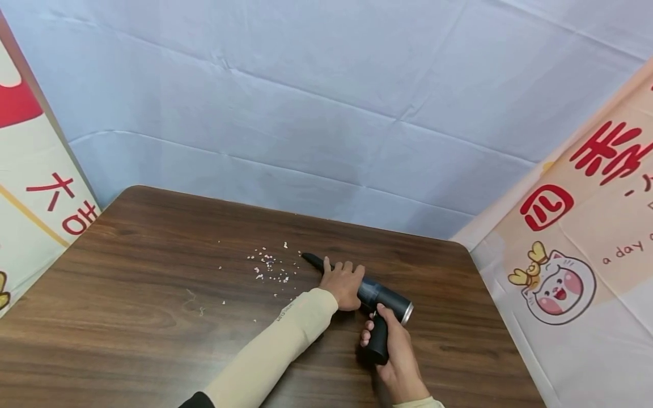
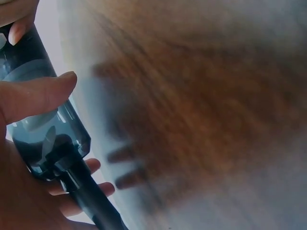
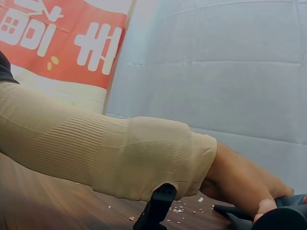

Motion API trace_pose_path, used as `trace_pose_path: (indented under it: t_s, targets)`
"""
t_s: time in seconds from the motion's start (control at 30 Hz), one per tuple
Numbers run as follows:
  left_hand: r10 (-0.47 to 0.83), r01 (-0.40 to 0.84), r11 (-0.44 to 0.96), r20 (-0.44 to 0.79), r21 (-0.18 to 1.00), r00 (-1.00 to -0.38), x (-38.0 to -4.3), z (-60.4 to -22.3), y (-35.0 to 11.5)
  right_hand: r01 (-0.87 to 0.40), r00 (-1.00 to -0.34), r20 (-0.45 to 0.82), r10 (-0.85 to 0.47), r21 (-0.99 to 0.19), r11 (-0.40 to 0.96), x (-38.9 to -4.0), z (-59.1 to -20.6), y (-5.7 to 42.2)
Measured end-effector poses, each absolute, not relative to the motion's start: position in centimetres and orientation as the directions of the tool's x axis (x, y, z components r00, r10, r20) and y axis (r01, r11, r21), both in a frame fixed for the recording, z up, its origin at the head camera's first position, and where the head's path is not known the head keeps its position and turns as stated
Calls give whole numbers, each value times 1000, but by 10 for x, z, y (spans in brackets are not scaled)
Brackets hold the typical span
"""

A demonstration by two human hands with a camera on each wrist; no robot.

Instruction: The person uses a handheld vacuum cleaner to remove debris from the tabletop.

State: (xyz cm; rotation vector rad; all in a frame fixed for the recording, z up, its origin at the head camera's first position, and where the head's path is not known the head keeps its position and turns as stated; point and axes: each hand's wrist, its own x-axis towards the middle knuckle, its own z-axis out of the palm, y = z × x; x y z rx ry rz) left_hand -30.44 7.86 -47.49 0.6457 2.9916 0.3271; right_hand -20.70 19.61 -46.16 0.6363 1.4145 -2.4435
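A black handheld vacuum cleaner (image 1: pixel 389 297) with a pistol grip is held low over the brown table. My right hand (image 1: pixel 400 348) grips its handle (image 1: pixel 377 341), thumb near the top. Around the front of the body is my left hand (image 1: pixel 343 286). The left wrist view shows its thumb (image 2: pixel 41 98) across the clear dust cup (image 2: pixel 41 132) and fingertips (image 2: pixel 106 188) emerging on the far side. The narrow black nozzle (image 1: pixel 312 260) points left toward a scatter of small white and pinkish scraps (image 1: pixel 268 262); its tip is close to the nearest bits.
The wood-grain table (image 1: pixel 153 272) ends at a pale cloth wall (image 1: pixel 306 141). Printed banners (image 1: pixel 556 283) flank both sides. A few stray bits and a thin pale strand (image 1: pixel 191 294) lie left of the main scatter. My left forearm crosses the table's front.
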Motion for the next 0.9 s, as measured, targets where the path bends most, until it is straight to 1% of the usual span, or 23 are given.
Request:
trace_pose_path:
  t_s: [0.37,0.9]
  targets:
    - [381,367,902,-22,225,-924,-294,-464,76,466,-866,-497,-59,-757,-459,-208,-453,203]
    - [345,334,913,-8,233,-939,-306,-467,60,447,-880,-470,-74,-763,-468,-221,-455,187]
